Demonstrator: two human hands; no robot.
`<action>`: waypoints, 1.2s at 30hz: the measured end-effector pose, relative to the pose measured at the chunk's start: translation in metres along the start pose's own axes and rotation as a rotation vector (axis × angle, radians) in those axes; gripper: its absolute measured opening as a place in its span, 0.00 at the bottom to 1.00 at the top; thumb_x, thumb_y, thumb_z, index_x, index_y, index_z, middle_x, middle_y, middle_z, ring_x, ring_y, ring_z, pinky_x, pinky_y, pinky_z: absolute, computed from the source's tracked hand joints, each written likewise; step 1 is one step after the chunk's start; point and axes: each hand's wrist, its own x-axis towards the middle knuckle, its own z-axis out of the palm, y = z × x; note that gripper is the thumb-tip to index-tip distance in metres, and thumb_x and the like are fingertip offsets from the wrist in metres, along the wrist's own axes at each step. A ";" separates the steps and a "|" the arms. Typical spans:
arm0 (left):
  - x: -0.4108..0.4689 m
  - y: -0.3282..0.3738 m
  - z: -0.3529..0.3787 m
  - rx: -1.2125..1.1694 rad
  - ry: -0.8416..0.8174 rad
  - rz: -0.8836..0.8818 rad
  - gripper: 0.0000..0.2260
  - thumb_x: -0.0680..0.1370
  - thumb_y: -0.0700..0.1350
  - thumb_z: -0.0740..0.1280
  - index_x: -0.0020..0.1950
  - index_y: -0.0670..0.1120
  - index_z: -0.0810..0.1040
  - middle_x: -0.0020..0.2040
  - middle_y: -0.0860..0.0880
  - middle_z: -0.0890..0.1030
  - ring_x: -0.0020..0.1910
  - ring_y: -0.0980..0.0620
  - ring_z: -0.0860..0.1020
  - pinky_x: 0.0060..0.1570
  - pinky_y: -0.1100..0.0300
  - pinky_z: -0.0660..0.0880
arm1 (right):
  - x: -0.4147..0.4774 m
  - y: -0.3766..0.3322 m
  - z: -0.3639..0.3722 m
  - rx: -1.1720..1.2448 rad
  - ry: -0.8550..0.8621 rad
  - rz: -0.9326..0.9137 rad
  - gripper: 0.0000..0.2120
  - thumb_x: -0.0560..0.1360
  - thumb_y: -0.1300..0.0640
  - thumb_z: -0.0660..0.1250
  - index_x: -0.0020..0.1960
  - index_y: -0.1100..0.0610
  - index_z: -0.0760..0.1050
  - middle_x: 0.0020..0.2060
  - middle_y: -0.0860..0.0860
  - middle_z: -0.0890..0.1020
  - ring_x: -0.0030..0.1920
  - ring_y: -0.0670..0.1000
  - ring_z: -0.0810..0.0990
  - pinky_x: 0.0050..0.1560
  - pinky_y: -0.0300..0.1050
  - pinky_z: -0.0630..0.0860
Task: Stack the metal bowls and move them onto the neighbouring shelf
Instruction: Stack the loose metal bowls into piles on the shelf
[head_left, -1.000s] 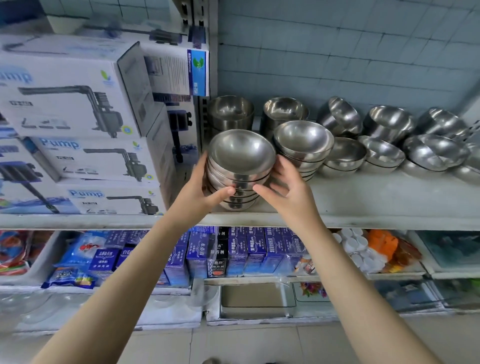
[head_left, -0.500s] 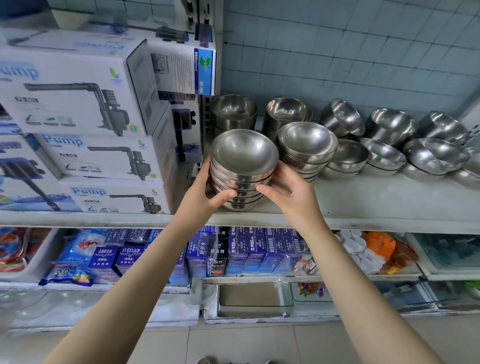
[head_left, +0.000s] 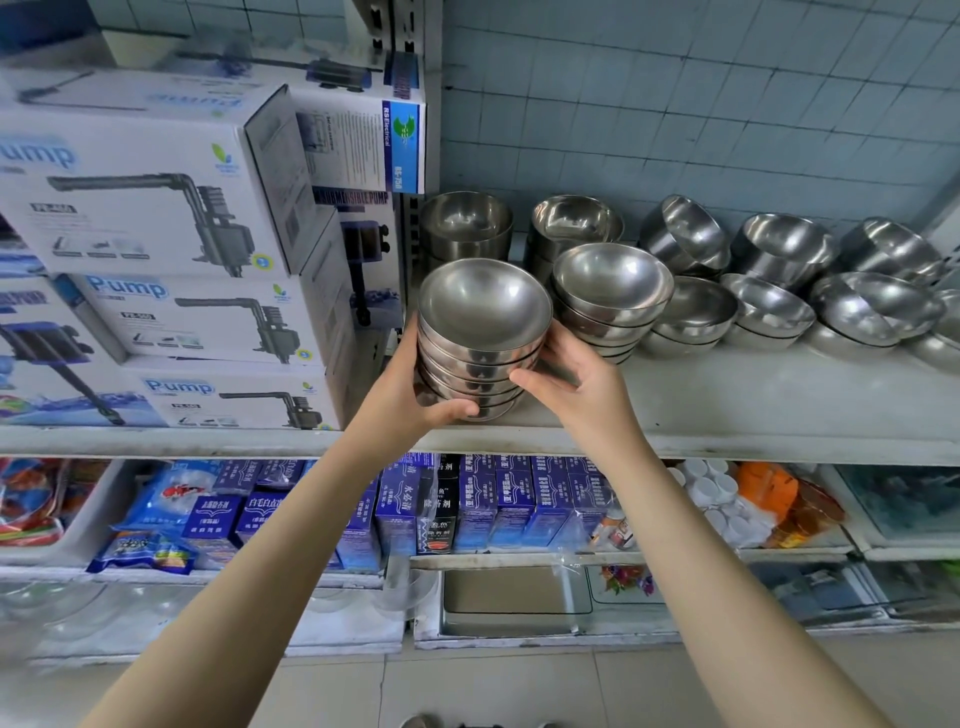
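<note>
A stack of several nested metal bowls (head_left: 483, 312) sits at the front left of the white shelf (head_left: 753, 405). My left hand (head_left: 410, 395) grips the stack's left side, thumb across its base. My right hand (head_left: 582, 384) holds the right side with fingers against the lower bowls. A second stack of bowls (head_left: 610, 291) stands just to the right, touching or nearly touching it. Further bowls (head_left: 769, 306), single or in low piles, some tilted, spread along the shelf to the right and back.
White pump boxes (head_left: 156, 249) are piled on the neighbouring shelf to the left, up to the metal upright (head_left: 410, 228). Below are blue cartons (head_left: 498, 499), packets and white bottle caps (head_left: 711, 493). A tiled wall backs the bowls.
Both hands have stayed on the stack. The stack has shifted slightly and my left thumb now lies lower, under its base. The view has drifted a little.
</note>
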 end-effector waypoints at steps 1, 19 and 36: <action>0.001 0.000 0.000 0.010 0.009 0.008 0.50 0.67 0.50 0.80 0.80 0.54 0.52 0.70 0.58 0.71 0.66 0.68 0.71 0.58 0.76 0.68 | 0.001 0.000 0.000 0.005 -0.005 0.001 0.33 0.73 0.63 0.75 0.76 0.57 0.68 0.66 0.45 0.79 0.66 0.41 0.77 0.64 0.37 0.75; -0.021 0.004 0.044 0.140 0.333 -0.155 0.44 0.69 0.53 0.77 0.78 0.53 0.55 0.71 0.54 0.73 0.65 0.58 0.74 0.68 0.53 0.70 | 0.015 0.050 -0.091 -0.199 0.121 0.183 0.48 0.67 0.43 0.79 0.78 0.50 0.58 0.73 0.49 0.69 0.71 0.50 0.70 0.71 0.51 0.69; -0.039 0.022 0.072 0.434 0.624 -0.148 0.44 0.71 0.55 0.74 0.79 0.42 0.55 0.78 0.43 0.59 0.77 0.45 0.59 0.75 0.44 0.59 | 0.038 0.057 -0.111 -0.174 -0.049 0.019 0.44 0.58 0.42 0.83 0.70 0.52 0.70 0.61 0.47 0.81 0.59 0.44 0.80 0.63 0.43 0.77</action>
